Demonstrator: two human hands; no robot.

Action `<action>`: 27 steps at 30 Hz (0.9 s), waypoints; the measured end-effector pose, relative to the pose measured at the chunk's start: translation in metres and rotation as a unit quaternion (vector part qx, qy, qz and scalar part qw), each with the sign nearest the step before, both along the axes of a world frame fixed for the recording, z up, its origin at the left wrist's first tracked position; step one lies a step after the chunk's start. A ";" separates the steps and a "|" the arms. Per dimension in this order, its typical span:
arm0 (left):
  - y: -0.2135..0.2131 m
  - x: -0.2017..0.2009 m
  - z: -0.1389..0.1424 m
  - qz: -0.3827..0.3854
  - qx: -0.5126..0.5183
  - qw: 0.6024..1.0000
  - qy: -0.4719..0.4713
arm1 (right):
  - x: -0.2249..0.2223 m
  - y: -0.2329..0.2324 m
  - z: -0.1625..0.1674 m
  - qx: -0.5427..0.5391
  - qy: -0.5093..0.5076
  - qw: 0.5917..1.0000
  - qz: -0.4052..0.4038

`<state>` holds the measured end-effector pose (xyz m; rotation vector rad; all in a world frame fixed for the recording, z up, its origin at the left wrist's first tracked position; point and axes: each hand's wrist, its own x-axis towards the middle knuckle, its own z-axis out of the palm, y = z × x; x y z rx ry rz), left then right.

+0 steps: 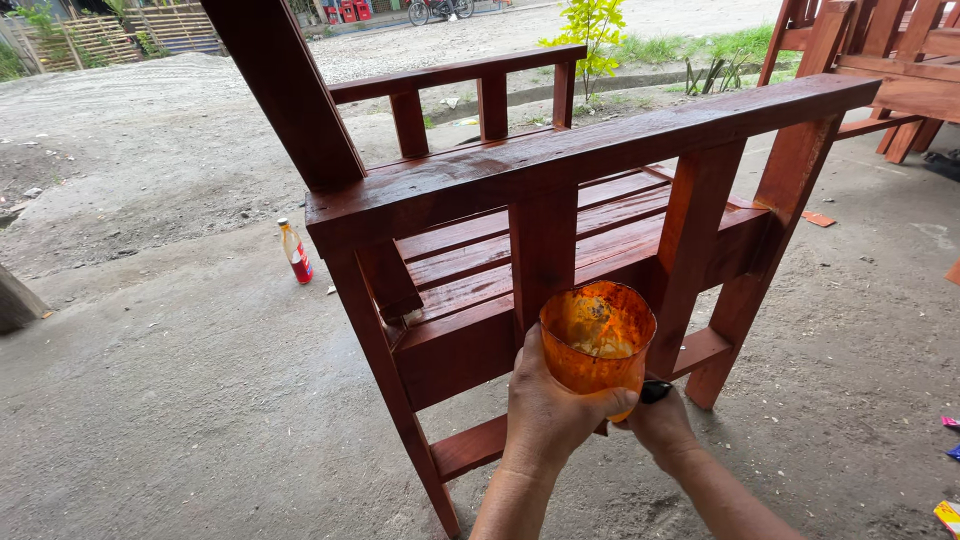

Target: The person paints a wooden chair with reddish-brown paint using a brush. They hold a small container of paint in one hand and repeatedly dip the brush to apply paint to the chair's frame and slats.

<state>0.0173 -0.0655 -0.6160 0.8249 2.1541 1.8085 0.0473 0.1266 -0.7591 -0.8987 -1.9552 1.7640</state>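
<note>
Our left hand (548, 415) grips the orange cup (597, 338) upright, just near the chair (560, 215); our right hand (662, 425), beneath, seems closed on something dark.

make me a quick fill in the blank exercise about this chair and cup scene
1. The left hand holds an ____ plastic cup in front of the chair.
2. The wooden chair is stained a glossy reddish-____ colour.
3. A small bottle stands on the concrete floor, to the ____ of the chair in the picture.
4. The right hand grips a small ____ thing just beneath the cup.

Missing words: orange; brown; left; black
</note>
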 end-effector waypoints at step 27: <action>-0.024 -0.018 0.006 -0.029 -0.028 0.998 -0.045 | 0.012 0.003 0.001 -0.145 -0.042 0.987 -0.046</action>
